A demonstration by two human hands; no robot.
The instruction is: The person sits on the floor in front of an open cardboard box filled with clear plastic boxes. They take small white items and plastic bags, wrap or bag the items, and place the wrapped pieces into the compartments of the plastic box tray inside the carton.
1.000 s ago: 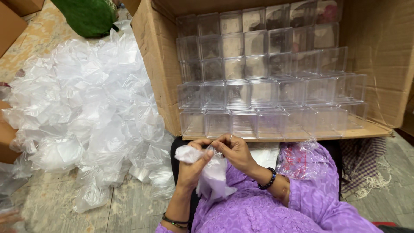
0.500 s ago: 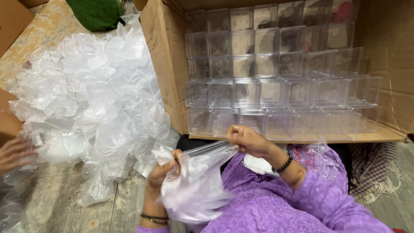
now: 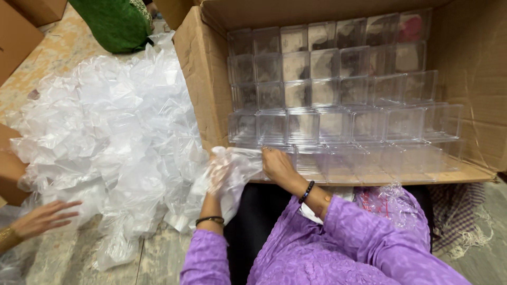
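Note:
A thin clear plastic bag is held up between my hands at the front edge of a big cardboard box. My left hand is inside the bag, seen through the film. My right hand grips the bag's mouth on the right, close to the lowest row of clear plastic boxes. These square see-through boxes are stacked in stepped rows inside the carton, which lies on its side. My purple sleeves fill the bottom of the view.
A large heap of crumpled clear bags covers the floor to the left. Another person's hand reaches into it at the lower left. Someone in green sits behind the heap. A bag with red contents lies on my lap.
The bag, first bunched in my fingers and then stretched open over my lap, is now lifted to the carton's front edge. My left hand has slid inside it. The other person's hand has come further in.

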